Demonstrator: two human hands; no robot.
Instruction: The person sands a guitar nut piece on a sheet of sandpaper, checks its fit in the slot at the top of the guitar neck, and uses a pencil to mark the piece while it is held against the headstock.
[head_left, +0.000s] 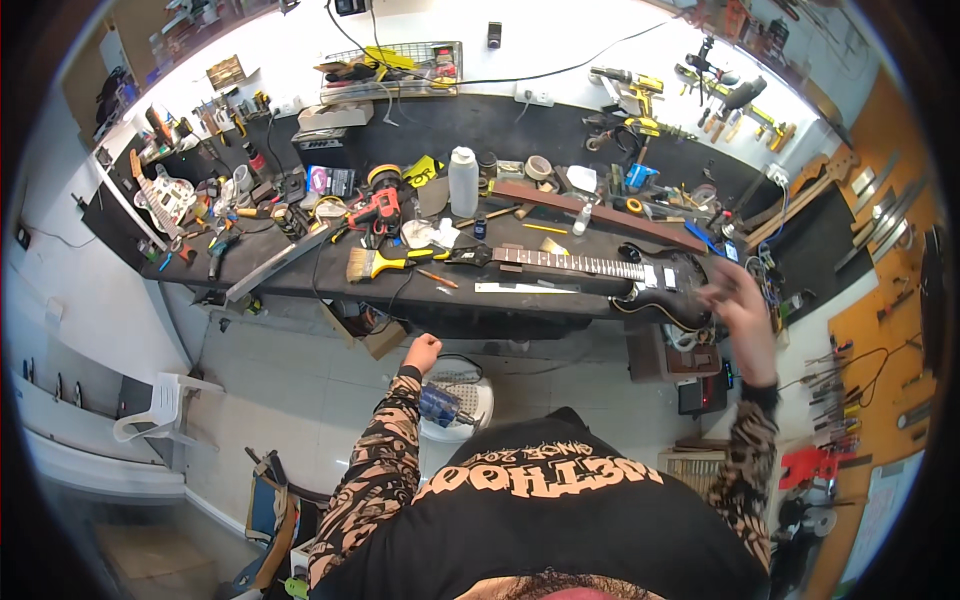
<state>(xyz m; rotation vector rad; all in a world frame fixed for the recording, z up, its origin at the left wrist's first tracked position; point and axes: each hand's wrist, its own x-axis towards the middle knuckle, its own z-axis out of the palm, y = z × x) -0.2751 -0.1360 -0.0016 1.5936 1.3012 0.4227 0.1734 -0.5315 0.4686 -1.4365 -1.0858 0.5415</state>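
Observation:
My left hand (423, 353) is curled closed in front of the bench's near edge, above a white stool; its fingers hide whatever may be inside. My right hand (745, 312) is raised by the body end of a dark electric guitar (688, 290), its fingers apart and somewhat blurred. Whether it touches the guitar I cannot tell. The guitar lies face up on the bench, its neck pointing left. Along its near side is a pale metal straightedge (525, 288). A wide paintbrush (366, 264) with a yellow and black handle rests near the headstock.
The black workbench (265, 262) carries a red power tool (378, 208), a white bottle (463, 182), a long brown wooden bar (600, 212) and a metal beam (278, 262). Below, a blue object sits on the stool (475, 400). A white chair (165, 408) stands left; tools hang right.

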